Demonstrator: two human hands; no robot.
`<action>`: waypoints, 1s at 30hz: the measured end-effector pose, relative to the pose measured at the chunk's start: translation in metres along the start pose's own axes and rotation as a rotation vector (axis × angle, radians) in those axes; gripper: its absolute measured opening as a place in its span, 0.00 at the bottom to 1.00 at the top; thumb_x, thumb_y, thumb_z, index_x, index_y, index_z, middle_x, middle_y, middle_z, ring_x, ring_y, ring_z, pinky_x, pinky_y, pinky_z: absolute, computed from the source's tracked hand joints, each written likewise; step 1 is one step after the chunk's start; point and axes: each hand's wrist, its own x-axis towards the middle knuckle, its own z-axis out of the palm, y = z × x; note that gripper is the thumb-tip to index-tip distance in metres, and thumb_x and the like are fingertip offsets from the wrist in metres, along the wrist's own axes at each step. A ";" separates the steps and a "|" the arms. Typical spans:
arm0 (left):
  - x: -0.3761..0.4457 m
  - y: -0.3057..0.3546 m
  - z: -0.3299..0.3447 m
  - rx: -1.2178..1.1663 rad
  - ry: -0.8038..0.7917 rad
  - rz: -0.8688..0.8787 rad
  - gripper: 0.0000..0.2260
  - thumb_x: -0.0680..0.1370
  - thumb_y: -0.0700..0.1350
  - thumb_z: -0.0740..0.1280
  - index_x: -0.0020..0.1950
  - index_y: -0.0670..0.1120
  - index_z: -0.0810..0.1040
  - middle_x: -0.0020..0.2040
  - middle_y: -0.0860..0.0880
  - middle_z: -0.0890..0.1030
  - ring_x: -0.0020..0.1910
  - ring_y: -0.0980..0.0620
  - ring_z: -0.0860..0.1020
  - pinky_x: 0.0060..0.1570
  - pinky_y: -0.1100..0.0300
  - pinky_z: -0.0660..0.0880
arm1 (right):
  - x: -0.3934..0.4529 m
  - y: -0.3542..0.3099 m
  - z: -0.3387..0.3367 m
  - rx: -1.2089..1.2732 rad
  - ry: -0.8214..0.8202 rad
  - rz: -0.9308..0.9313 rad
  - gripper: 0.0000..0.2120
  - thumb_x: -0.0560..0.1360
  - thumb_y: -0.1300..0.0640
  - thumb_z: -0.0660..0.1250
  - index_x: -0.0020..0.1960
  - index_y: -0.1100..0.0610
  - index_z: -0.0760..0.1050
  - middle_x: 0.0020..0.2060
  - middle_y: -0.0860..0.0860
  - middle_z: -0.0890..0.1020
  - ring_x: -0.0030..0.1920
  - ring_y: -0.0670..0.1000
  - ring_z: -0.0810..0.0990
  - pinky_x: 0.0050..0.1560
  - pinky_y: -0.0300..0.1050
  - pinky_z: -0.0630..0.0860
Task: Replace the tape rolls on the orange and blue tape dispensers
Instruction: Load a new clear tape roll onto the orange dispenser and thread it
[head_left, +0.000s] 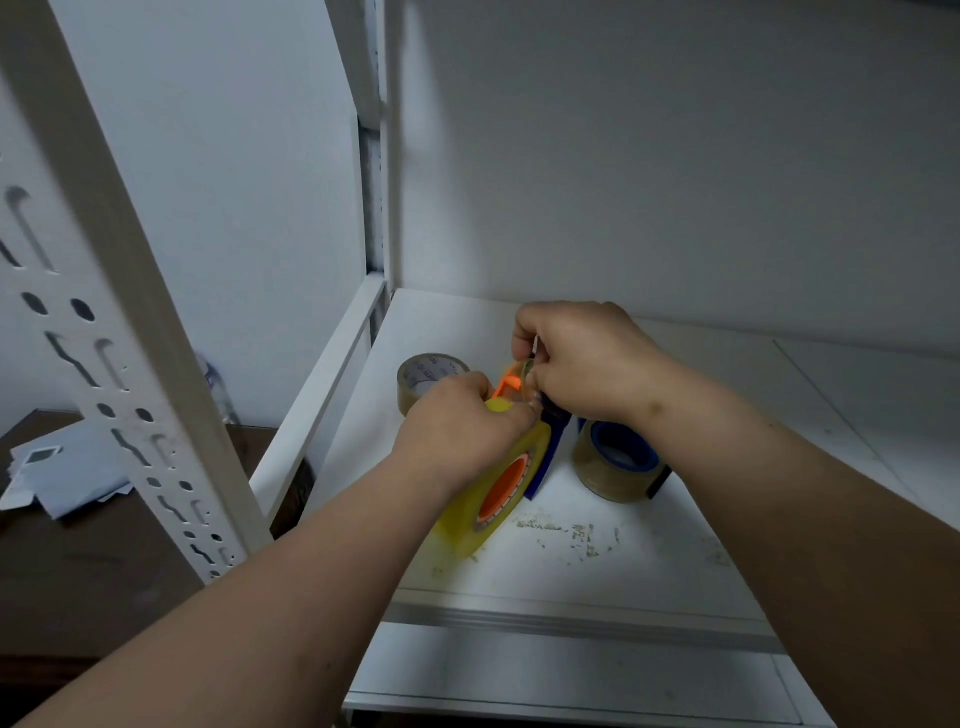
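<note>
On the white shelf (649, 561), toward its left half and near the middle of its depth, the left hand (462, 426) curls over the top of a yellow tape roll (491, 499) that stands on edge and sits on the orange dispenser (506, 488), whose orange hub shows through the roll's centre. An orange part of the same dispenser sticks up beyond the left hand's knuckles. The right hand (582, 358) is above and just behind it, fingers bent and pressed together with the thumb, pinching something small and pale at the dispenser's upper end; it may be the tape's loose end, but blur keeps that from being clear.

Just right of the yellow roll, touching or nearly touching it, a flat blue piece of the blue dispenser (545, 457) leans upright. Beside that, further right, a clear brownish tape roll (615, 462) lies tilted with a blue hub inside it. Behind the left hand, toward the shelf's back left corner, another brownish roll (423, 382) with a printed core stands partly hidden.

Scuffed, flaking marks (571, 535) show on the shelf surface near its front edge. A white perforated upright (119, 332) of the rack crosses the left foreground, and beyond it papers (62, 473) lie on a dark brown tabletop (104, 571).
</note>
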 end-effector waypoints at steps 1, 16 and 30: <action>-0.001 0.000 0.000 0.013 0.000 0.007 0.23 0.72 0.64 0.63 0.45 0.44 0.77 0.40 0.45 0.82 0.39 0.49 0.80 0.42 0.49 0.79 | 0.002 0.000 0.000 0.023 -0.012 0.031 0.11 0.69 0.62 0.67 0.46 0.48 0.73 0.37 0.42 0.76 0.45 0.50 0.77 0.44 0.44 0.67; 0.002 -0.001 0.007 -0.097 0.033 -0.077 0.16 0.66 0.61 0.68 0.35 0.49 0.69 0.33 0.50 0.77 0.33 0.52 0.76 0.31 0.59 0.69 | 0.001 0.002 0.001 -0.049 0.015 0.103 0.11 0.68 0.59 0.68 0.44 0.46 0.70 0.34 0.42 0.73 0.39 0.48 0.73 0.42 0.44 0.62; -0.001 0.007 0.009 -0.036 -0.018 -0.101 0.19 0.63 0.64 0.69 0.42 0.51 0.73 0.40 0.50 0.80 0.38 0.53 0.78 0.38 0.55 0.77 | -0.016 0.008 -0.014 0.209 -0.074 0.323 0.09 0.67 0.63 0.70 0.46 0.54 0.75 0.38 0.48 0.75 0.37 0.46 0.73 0.30 0.41 0.66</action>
